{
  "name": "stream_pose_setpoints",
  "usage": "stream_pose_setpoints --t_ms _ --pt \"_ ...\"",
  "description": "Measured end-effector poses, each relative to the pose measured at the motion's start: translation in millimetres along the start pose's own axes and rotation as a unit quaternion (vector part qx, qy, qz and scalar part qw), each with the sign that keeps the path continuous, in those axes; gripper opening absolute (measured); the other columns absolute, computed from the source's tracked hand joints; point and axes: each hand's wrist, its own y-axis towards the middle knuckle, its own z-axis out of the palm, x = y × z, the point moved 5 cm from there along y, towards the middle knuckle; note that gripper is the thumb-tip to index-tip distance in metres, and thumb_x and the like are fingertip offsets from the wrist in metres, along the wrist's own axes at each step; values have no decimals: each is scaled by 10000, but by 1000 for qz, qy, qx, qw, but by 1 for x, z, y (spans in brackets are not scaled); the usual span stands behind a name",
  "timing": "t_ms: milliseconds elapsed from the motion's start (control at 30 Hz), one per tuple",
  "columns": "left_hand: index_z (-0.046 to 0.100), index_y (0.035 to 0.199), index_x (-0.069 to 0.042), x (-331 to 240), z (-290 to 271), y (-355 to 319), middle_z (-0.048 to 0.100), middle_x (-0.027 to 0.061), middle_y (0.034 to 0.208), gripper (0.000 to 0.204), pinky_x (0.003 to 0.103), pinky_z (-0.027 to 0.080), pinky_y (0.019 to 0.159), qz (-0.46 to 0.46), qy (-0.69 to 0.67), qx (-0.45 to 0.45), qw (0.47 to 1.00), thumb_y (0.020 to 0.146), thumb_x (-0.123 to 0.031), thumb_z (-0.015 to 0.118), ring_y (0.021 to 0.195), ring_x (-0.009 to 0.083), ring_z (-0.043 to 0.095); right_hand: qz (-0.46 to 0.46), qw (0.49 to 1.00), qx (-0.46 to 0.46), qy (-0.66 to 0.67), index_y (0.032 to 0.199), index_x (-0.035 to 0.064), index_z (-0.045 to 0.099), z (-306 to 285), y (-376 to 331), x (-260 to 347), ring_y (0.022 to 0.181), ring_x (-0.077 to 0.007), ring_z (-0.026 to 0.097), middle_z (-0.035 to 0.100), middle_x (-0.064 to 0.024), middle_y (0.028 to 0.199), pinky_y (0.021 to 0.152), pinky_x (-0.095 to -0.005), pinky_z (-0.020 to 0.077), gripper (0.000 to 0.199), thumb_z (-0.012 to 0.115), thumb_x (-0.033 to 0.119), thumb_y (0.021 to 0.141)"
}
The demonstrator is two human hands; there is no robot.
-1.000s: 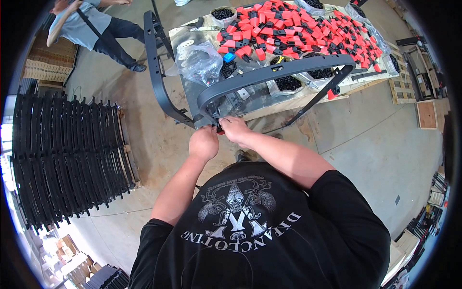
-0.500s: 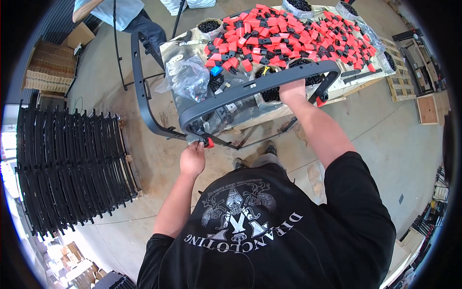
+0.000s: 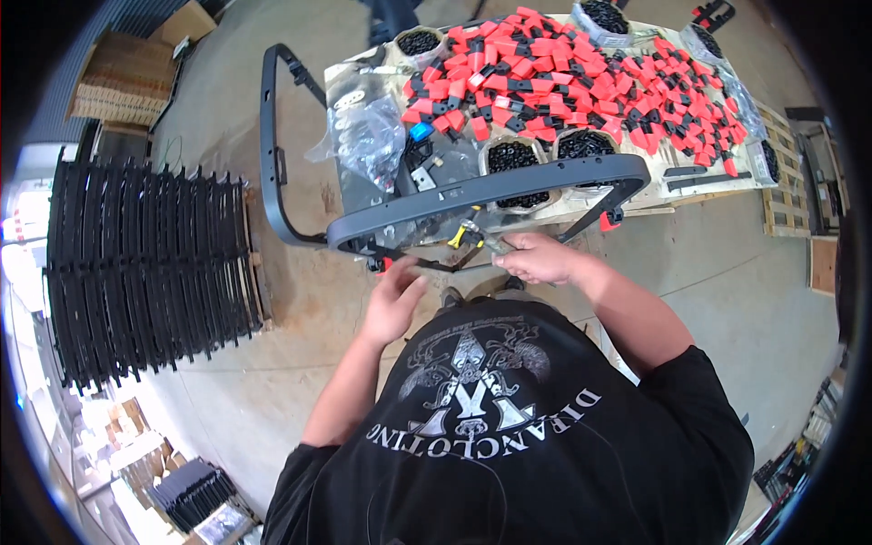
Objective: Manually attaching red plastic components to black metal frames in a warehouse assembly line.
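Frame (image 3: pixel 481 193) lay curved across the table (image 3: pixel 718 189); my left hand (image 3: pixel 392 300) stayed open beneath it; my right hand (image 3: pixel 536 259) was closed on a thin rod (image 3: pixel 436 265)

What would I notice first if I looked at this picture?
Probably the big heap of red and black plastic pieces covering the table at the top. In front of it lies a long curved dark grey frame, with the person's left hand and right hand just below it. At the left stands a row of stacked black frames.

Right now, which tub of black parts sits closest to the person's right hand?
The tub of black parts just behind the dark curved frame, the right one of the side-by-side pair. It lies almost straight beyond the right hand; the others sit farther back.
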Motion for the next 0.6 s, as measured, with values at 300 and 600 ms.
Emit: stream_pose_setpoints --t_ms 300,600 --pt "361 1378 11 -30 16 15 653 124 1142 346 332 474 997 198 -35 -57 978 1050 -24 466 1089 190 622 -231 918 -86 -311 1215 27 636 25 33 10 821 -167 631 652 -87 899 741 -324 507 350 632 213 919" --pt "504 1181 -41 85 -120 -27 608 32 876 171 237 469 621 137 -161 -207 955 1051 -139 557 714 82 544 -167 897 -316 -261 1035 -11 653 39 11 -62 805 -195 594 646 -134 868 780 -358 490 281 638 246 924"
